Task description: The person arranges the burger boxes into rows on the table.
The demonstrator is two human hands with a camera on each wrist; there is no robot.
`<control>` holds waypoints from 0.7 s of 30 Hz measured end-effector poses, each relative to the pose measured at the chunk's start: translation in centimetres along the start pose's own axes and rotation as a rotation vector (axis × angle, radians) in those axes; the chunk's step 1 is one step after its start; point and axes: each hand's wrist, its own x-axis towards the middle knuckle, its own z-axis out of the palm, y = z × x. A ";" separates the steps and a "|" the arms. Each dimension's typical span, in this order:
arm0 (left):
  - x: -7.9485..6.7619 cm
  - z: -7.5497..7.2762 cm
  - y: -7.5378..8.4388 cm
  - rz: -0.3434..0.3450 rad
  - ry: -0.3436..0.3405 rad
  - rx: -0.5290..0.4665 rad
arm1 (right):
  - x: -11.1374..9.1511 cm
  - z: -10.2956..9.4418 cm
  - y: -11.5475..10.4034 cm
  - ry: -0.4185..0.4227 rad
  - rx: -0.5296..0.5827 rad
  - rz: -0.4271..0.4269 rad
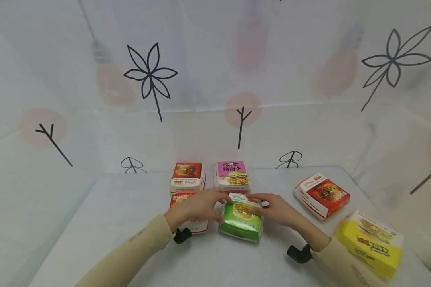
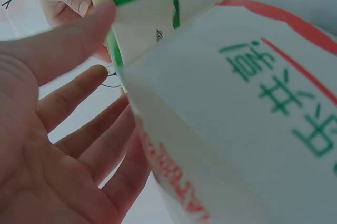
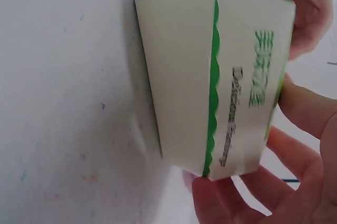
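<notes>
A green and white burger box (image 1: 241, 229) with a burger picture sits on the white surface between both hands. My right hand (image 1: 278, 209) grips its far right side, thumb on the lid and fingers around the back edge. At its left side is my left hand (image 1: 201, 205), thumb tip at the box's corner and fingers loosely spread. Under the left hand and wrist, a red and white burger box (image 1: 199, 227) is partly hidden; its white side (image 2: 237, 113) fills much of the left wrist view. The green box's white side (image 3: 184, 76) shows in the right wrist view.
Behind stand another red burger box (image 1: 188, 175) and a purple one (image 1: 233, 175). To the right lie a red box (image 1: 323, 195) and, beside the right forearm, a yellow box (image 1: 370, 243). A patterned white cloth (image 1: 201, 135) hangs at the back.
</notes>
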 end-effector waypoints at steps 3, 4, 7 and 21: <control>-0.1 -0.1 0.0 -0.010 0.020 -0.004 | -0.4 -0.5 0.0 -0.006 -0.005 0.024; -0.1 -0.2 -0.1 -0.013 0.029 -0.006 | -0.6 -0.7 0.0 -0.012 -0.005 0.026; -0.1 -0.4 -0.1 -0.025 0.063 -0.029 | -1.1 -1.2 0.2 -0.029 0.008 0.023; 0.1 -0.3 -0.5 -0.081 0.149 -0.014 | -2.2 -1.2 0.4 -0.030 0.090 0.048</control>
